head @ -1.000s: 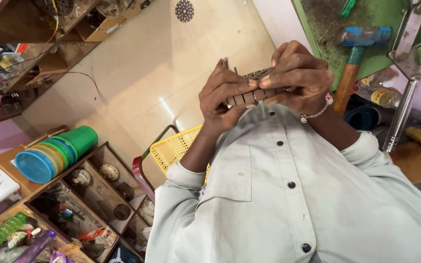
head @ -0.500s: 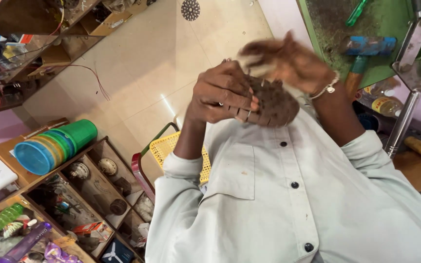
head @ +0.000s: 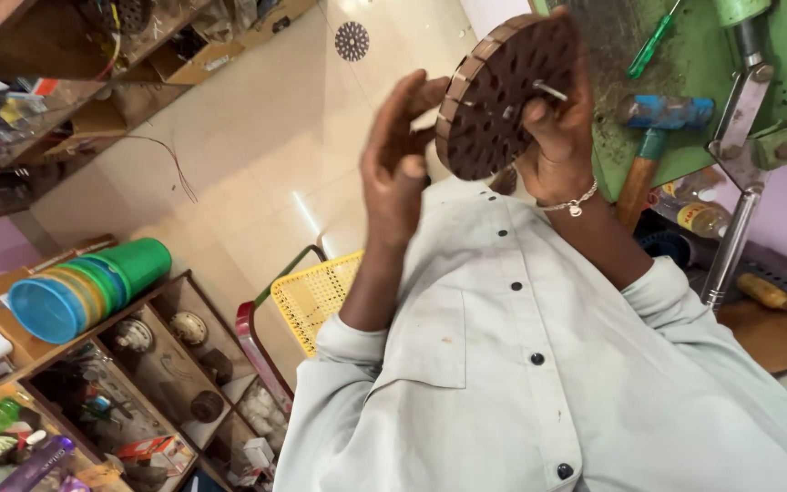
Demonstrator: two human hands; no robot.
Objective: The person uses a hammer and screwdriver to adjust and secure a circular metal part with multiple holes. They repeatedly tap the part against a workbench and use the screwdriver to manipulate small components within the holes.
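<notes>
A round brown disc [head: 503, 96] full of small holes sits at 12 o'clock in the view, tilted on edge above a pale buttoned shirt [head: 539, 364]. The right hand [head: 562, 128] grips it from the 3 o'clock side, a thin metal pin [head: 548, 89] sticking out by the fingers. The left hand [head: 398, 159] is open, fingertips touching the disc's rim at 9 o'clock. A blue-headed hammer [head: 653, 137] lies on the green counter [head: 676, 73] at 2 o'clock; stacked cups [head: 84, 287] sit at 8 o'clock.

Disc [head: 503, 96] between both hands, hammer [head: 653, 137] right (cups [head: 84, 290] far left).
</notes>
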